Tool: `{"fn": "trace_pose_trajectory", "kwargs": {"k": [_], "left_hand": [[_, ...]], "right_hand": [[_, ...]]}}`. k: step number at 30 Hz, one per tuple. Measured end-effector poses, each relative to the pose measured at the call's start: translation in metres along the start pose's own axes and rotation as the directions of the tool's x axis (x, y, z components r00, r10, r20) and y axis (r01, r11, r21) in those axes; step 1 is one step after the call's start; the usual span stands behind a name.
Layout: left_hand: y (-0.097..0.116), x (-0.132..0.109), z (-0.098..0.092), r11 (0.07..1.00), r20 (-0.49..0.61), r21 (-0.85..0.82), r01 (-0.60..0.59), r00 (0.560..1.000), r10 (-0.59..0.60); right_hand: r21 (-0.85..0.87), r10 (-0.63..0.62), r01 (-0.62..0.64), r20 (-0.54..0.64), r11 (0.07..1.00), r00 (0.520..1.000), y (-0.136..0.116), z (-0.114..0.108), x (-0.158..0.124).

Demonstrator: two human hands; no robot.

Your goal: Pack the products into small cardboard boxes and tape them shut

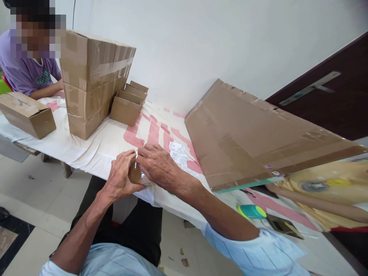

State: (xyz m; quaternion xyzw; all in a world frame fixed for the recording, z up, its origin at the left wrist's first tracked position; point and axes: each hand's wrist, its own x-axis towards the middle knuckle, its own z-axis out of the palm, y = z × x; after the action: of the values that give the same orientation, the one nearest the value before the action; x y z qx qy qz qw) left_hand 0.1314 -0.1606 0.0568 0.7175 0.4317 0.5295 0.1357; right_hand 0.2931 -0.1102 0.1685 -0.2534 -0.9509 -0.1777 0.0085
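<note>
Between my hands, at the front edge of the cloth-covered table, is a small brown cardboard box [134, 173], with a shiny strip like clear tape on it. My left hand [122, 174] grips the box from the left, fingers over the far side and thumb along the near side. From the right, my right hand [155, 165] is closed over the top of the box, its fingertips bent down near the shiny part. Most of the box is hidden behind my hands. Just beyond my right hand lies a white printed sheet [178, 154].
Stacked taped cartons [99, 76] stand at the back left, beside open small boxes [129, 105]. A long box [28, 113] lies far left, near a seated person. A large cardboard sheet [247, 138] leans at right; beyond it are a teal-and-yellow object [251, 211] and another person's arm [319, 201].
</note>
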Motion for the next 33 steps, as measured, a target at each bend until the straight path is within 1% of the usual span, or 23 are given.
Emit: {"fn": "trace_pose_trajectory", "kwargs": {"k": [5,9,12,15,20,25,28,30,32,33], "left_hand": [[0.000,0.000,0.000,1.000,0.002,0.015,-0.009,1.000,0.009],[0.001,0.002,0.001,1.000,-0.009,0.001,-0.031,0.999,0.031],[0.003,0.003,0.002,1.000,-0.007,-0.004,-0.002,1.000,0.002],[0.005,0.004,0.003,1.000,-0.015,-0.009,0.014,1.000,-0.014],[0.003,0.003,0.003,1.000,-0.004,-0.006,0.027,1.000,-0.027],[0.000,0.002,0.001,1.000,0.021,0.003,0.016,1.000,-0.016],[-0.001,0.002,-0.001,1.000,0.021,0.004,0.011,1.000,-0.011],[0.000,0.002,-0.002,1.000,0.025,0.009,0.024,0.999,-0.024],[0.001,0.001,-0.003,0.999,0.038,0.013,0.044,0.998,-0.045],[0.002,0.001,-0.004,0.998,0.046,0.016,0.054,0.997,-0.055]], "right_hand": [[-0.012,0.019,-0.018,0.074,1.000,0.997,0.001,-0.005,0.006],[-0.029,-0.011,0.016,0.160,0.999,0.987,0.004,-0.014,0.011],[-0.032,-0.040,0.046,0.183,0.998,0.982,0.006,-0.017,0.013],[-0.012,-0.062,0.066,0.185,0.998,0.981,0.009,-0.013,0.013],[-0.033,-0.092,0.097,0.123,0.995,0.988,0.013,-0.003,0.009],[-0.024,-0.141,0.143,0.062,0.990,0.988,0.017,0.000,0.005],[-0.003,-0.137,0.137,0.041,0.991,0.990,0.017,0.001,0.002],[0.053,-0.136,0.136,0.004,0.989,0.991,0.017,0.000,-0.001],[0.170,-0.110,0.123,-0.086,0.978,0.990,0.018,-0.007,-0.007],[0.247,-0.072,0.106,-0.144,0.963,0.987,0.018,-0.012,-0.010]]}}
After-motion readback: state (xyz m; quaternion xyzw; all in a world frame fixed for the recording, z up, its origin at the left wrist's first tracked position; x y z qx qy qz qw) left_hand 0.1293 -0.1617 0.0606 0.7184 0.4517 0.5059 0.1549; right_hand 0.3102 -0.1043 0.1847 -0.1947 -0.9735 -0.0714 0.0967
